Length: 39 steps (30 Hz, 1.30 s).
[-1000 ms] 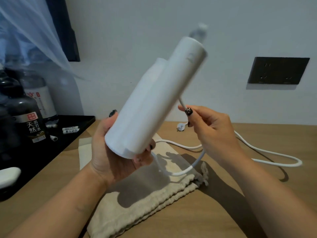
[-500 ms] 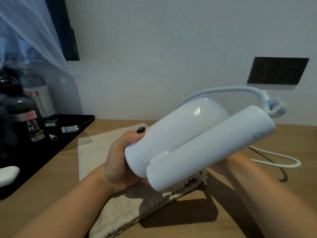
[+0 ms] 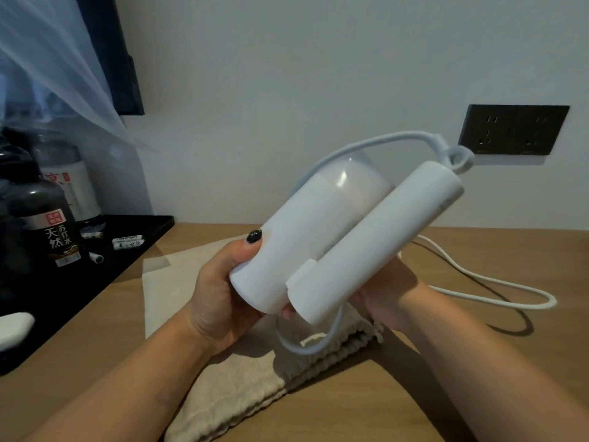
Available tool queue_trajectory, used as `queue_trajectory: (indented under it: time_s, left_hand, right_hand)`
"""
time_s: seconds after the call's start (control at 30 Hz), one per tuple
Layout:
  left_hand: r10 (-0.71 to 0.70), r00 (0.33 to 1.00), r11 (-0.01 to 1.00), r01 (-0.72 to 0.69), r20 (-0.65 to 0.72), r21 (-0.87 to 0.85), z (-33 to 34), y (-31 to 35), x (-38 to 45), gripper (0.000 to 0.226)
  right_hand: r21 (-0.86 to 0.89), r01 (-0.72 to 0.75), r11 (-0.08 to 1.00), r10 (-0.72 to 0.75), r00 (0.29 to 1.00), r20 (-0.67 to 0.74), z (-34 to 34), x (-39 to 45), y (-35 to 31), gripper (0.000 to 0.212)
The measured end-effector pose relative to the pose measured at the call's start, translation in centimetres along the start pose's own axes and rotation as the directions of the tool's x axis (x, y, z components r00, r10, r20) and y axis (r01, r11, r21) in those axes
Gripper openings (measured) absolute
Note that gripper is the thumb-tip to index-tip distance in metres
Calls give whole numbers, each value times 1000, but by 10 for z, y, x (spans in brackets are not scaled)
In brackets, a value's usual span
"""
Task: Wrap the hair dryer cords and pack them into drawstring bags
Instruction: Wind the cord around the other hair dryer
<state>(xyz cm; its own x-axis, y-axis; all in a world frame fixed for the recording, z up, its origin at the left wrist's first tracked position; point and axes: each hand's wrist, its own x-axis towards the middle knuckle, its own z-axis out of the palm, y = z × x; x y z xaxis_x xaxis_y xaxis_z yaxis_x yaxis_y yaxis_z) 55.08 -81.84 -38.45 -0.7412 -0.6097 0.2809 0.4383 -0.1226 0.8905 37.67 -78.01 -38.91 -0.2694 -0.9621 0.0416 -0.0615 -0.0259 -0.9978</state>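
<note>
A white folding hair dryer point(image 3: 318, 237) is held in the air over a beige drawstring bag point(image 3: 242, 387), its handle folded against the body. My left hand point(image 3: 216, 301) grips the body's near end, thumb on top. My right hand point(image 3: 389, 298) is under the folded handle with its fingers hidden. The white cord point(image 3: 497, 296) arcs from the handle's far end over the body, hangs in a loop below the dryer and rises into my right hand. The rest of it trails across the wooden table point(image 3: 350, 409) to the right.
A black tray point(image 3: 63, 307) at the left carries dark bottles point(image 3: 47, 224) and small white batteries point(image 3: 127, 243). A black wall socket point(image 3: 513, 129) sits on the wall behind the dryer. A sheer curtain hangs at the upper left.
The dryer swung from nearly upright to lying slanted across both hands. My right hand carried the cord over the body and down behind it; less cord lies on the table.
</note>
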Motion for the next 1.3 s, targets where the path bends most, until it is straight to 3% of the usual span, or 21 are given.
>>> queue_trajectory:
  time_s: [0.07, 0.13, 0.23, 0.27, 0.43, 0.57, 0.63, 0.73, 0.8, 0.83, 0.9, 1.0, 1.03, 1.23, 1.3]
  left_hand:
    - [41, 998, 999, -41, -40, -11, -2, 1, 2, 56]
    - [98, 984, 993, -106, -150, -42, -7, 4, 5, 55]
    - [144, 932, 982, -177, -332, -70, -18, 10, 10, 30]
    - [157, 920, 982, -184, -358, -42, -20, 12, 12, 32]
    - [313, 905, 915, -206, -288, 347, -29, 9, 15, 56]
    - [472, 811, 817, -256, -344, 517, -38, 9, 16, 55]
    - [579, 732, 721, -253, -359, 645, -41, 13, 17, 47]
    - [678, 651, 550, -142, -341, 823, -42, 15, 16, 47]
    - [703, 649, 426, -57, -290, 903, -41, 12, 14, 57]
    - [703, 666, 357, -24, -251, 934, -40, 10, 12, 60]
    - [697, 695, 231, 17, -178, 973, -39, 7, 11, 70]
    - [679, 728, 113, 26, -96, 993, -38, 6, 10, 83]
    - [674, 736, 71, 24, -65, 997, -37, 5, 9, 84]
    - [628, 769, -176, -6, 117, 984, -33, 0, 10, 87]
    - [604, 783, -229, -7, 148, 973, -33, -2, 12, 88]
  right_hand:
    - [194, -91, 977, 77, 994, 80, -1, -3, -4, 36]
    - [114, -95, 989, 83, 990, 111, -6, -11, -16, 12]
    - [121, -89, 989, 71, 987, 143, -20, -19, -29, 20]
    - [127, -76, 989, 61, 991, 116, -20, -15, -29, 21]
    - [306, -83, 948, 78, 996, 31, -23, -16, -33, 21]
    - [575, -101, 812, 61, 994, 88, -18, -21, -39, 16]
    - [543, -93, 834, 43, 994, 105, -10, -24, -40, 18]
    - [117, 29, 993, -25, 999, -33, 2, -23, -32, 27]
    - [-128, 90, 988, -102, 991, -90, 9, -24, -28, 28]
    - [-164, 97, 982, -112, 990, -86, 11, -25, -26, 28]
    - [-50, 50, 998, -52, 997, -54, 13, -26, -25, 25]
    - [325, -142, 935, 125, 990, 73, 12, -27, -28, 24]
    - [340, -171, 925, 149, 985, 91, 12, -26, -27, 25]
    - [6, -127, 992, 127, 992, 19, 19, -34, -30, 17]
    - [-22, -111, 994, 111, 993, 30, 17, -36, -33, 28]
